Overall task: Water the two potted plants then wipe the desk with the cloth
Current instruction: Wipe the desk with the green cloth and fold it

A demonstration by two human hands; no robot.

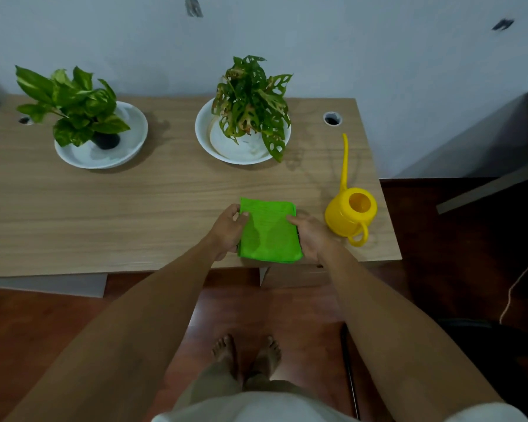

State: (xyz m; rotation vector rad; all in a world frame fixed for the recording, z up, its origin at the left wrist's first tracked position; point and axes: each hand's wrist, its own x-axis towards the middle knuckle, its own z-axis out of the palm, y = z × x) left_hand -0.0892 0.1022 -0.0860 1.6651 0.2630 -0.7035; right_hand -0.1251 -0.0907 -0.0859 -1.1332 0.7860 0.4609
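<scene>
A folded green cloth (269, 231) lies on the wooden desk (110, 208) near its front edge, at about 5 o'clock from the desk's middle; the left hand (227, 231) grips the cloth's left edge, fingers curled over it; the right hand (310, 236) closes on the right edge, thumb on top. A yellow watering can (349, 216) stands upright just beside the right hand at its 2 o'clock, apart from the cloth, its long spout pointing to 12 o'clock. At the back of the desk, a leafy potted plant (77, 108) sits in a white dish (128, 147) at 10 o'clock; a holey-leaved potted plant (250, 99) sits in a second white dish (205, 135) at 12 o'clock.
</scene>
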